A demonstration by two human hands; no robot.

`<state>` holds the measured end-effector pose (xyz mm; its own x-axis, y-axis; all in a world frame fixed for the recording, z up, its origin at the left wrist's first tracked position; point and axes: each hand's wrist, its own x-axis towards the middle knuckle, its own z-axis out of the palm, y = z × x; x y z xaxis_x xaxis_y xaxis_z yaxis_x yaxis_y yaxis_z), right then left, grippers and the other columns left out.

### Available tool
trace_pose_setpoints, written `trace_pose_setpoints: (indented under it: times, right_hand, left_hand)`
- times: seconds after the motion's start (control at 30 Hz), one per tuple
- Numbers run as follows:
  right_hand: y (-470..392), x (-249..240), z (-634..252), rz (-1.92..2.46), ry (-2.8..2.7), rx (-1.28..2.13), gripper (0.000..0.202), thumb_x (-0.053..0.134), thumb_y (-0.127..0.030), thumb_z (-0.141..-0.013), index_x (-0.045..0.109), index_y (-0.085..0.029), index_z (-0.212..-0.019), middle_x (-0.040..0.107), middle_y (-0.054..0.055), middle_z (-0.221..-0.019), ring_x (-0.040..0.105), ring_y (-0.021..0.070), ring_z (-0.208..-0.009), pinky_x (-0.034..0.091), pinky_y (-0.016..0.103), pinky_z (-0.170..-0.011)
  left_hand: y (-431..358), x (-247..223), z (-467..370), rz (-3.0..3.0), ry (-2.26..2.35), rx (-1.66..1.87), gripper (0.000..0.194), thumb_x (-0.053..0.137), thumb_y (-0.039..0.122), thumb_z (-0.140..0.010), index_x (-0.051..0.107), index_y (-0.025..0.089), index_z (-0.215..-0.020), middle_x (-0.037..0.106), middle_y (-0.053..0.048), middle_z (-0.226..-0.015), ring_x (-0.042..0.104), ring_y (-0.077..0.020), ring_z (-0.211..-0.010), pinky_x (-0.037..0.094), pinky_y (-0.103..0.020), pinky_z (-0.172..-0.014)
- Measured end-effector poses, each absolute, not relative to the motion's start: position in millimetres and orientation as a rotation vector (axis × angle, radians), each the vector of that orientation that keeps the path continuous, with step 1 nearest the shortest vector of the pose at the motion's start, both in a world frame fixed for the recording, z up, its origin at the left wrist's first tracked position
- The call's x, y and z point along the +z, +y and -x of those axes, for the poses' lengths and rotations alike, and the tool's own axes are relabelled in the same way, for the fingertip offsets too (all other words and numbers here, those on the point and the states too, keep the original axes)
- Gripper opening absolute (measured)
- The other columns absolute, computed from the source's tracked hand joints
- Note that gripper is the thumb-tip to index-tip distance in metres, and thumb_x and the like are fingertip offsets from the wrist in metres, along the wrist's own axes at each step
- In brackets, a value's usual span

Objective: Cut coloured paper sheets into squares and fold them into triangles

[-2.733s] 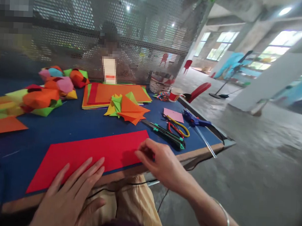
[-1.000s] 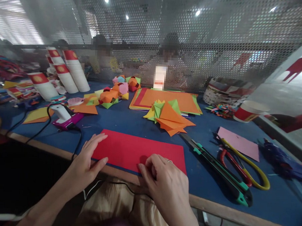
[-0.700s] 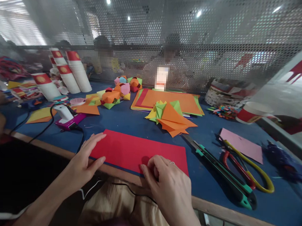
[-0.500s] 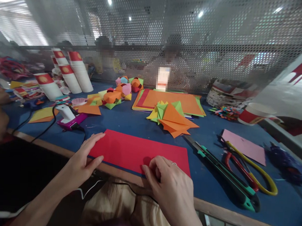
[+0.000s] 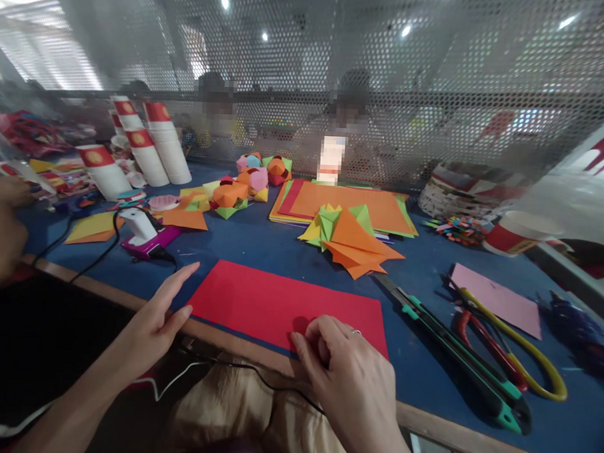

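Note:
A long strip of red paper (image 5: pixel 269 298) lies flat along the near edge of the blue table. My left hand (image 5: pixel 160 317) is just off its left end, fingers stretched out and thumb apart, holding nothing. Curled over the paper's near edge towards the right is my right hand (image 5: pixel 348 365), a ring on one finger. Its thumb and bent fingers press on the paper; the fingertips are partly hidden. To the right of the sheet lie a green and black utility knife (image 5: pixel 456 353), blade out, and scissors (image 5: pixel 514 349) with red and yellow handles.
Folded orange and green paper (image 5: pixel 354 239) sits before a stack of coloured sheets (image 5: pixel 353 205). Paper cups (image 5: pixel 158 150), paper balls (image 5: pixel 228 196) and a purple power strip (image 5: pixel 151 243) stand left. Pink paper (image 5: pixel 499 298) lies right. Another person's blurred hand (image 5: pixel 1 233) shows at far left.
My left hand has moved left, off the end of the red paper. My right hand stays on the paper. The whole view has shifted slightly.

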<state>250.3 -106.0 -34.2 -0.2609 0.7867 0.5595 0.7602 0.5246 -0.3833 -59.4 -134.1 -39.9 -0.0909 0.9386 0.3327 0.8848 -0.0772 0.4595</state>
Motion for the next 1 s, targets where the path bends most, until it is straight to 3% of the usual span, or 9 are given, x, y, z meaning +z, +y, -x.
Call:
trace_pose_setpoints:
  times: [0.5, 1.0]
  right_hand:
    - [-106, -34, -251, 1.259, -2.06, 0.005, 0.043, 0.042, -0.047, -0.108, 0.052, -0.026, -0.072, 0.053, -0.005, -0.055, 0.053, 0.0134, -0.047, 0.029, 0.026, -0.047]
    - [-107, -36, -250, 1.299, -2.076, 0.064, 0.039, 0.048, -0.046, -0.106, 0.054, -0.025, -0.073, 0.056, -0.005, -0.057, 0.055, 0.0136, -0.052, 0.029, 0.026, -0.05]
  left_hand:
    - [-136, -41, 72, -2.078, 2.013, 0.828, 0.061, 0.034, 0.042, -0.101, 0.032, 0.025, -0.16, 0.036, -0.006, -0.167, 0.032, -0.0249, -0.155, 0.034, -0.045, -0.125]
    - [-137, -42, 72, -2.131, 1.987, 0.872, 0.056, 0.035, 0.038, -0.103, 0.035, 0.029, -0.159, 0.042, -0.005, -0.164, 0.039, -0.0252, -0.151, 0.039, -0.046, -0.122]
